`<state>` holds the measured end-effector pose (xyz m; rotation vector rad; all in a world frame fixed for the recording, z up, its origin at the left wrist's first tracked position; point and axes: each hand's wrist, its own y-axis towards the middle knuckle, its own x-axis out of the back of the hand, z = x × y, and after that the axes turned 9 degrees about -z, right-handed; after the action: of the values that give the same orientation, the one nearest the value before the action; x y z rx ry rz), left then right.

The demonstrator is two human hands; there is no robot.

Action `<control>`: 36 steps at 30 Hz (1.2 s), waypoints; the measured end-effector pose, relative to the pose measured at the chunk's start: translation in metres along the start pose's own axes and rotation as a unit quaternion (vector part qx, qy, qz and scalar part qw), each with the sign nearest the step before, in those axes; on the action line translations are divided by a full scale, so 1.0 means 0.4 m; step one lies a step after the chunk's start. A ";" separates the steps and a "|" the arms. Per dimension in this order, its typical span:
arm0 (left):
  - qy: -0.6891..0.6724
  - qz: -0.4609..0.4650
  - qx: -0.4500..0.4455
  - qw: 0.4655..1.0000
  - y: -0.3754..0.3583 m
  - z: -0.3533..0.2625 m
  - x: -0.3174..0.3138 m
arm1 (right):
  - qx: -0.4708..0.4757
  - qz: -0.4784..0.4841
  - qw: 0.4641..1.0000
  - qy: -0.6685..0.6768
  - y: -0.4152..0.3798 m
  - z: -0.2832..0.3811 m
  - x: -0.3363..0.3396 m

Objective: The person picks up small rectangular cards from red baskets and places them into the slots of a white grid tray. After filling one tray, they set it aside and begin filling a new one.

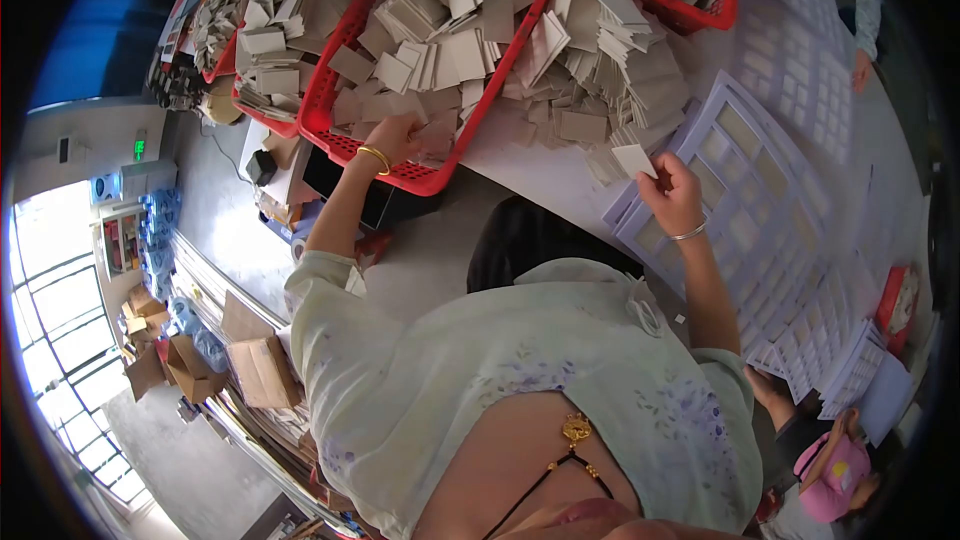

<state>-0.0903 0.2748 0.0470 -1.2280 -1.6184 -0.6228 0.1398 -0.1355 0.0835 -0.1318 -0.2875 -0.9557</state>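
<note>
Your right hand (pixel 672 196) is pinching a flat, off-white rectangular card (pixel 633 160); your left hand (pixel 396 138) is curling inside a red plastic basket (pixel 498 80), grip unclear.

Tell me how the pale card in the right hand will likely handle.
The pale card is probably fairly stiff: it juts from the right hand without visible sag. It looks light, being small, thin and held by the fingertips at one end. Flat and straight-edged, it seems unlikely to roll.

Pale table (pixel 530 168) bears red baskets (pixel 482 118), loose cards (pixel 622 75) and gridded panels (pixel 738 202)
</note>
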 end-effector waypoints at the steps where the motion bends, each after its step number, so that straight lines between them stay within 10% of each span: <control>1: -0.068 0.006 0.048 0.996 0.008 -0.026 0.005 | -0.021 -0.013 0.999 0.026 -0.009 -0.002 0.011; 6: -0.267 -0.004 0.090 0.959 0.042 -0.093 -0.019 | -0.033 -0.078 0.996 0.028 -0.052 -0.008 0.094; 21: -0.074 -0.029 0.199 0.977 0.075 -0.048 -0.010 | -0.064 -0.247 0.967 0.006 -0.191 -0.114 0.339; 28: 0.184 -0.189 0.148 0.953 0.076 -0.093 0.058 | -0.067 -0.346 0.936 -0.005 -0.222 -0.142 0.431; 30: 0.209 -0.381 -0.036 0.900 0.115 -0.013 0.030 | -0.057 -0.385 0.921 -0.030 -0.224 -0.156 0.476; 36: -0.135 -0.416 -0.018 0.899 0.180 -0.412 0.097 | -0.075 -0.300 0.947 -0.089 -0.150 -0.198 0.537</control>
<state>0.0396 0.1801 0.1364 -0.6064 -2.3887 -1.0347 0.2217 -0.3573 0.0713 -0.2817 -0.4333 -1.5778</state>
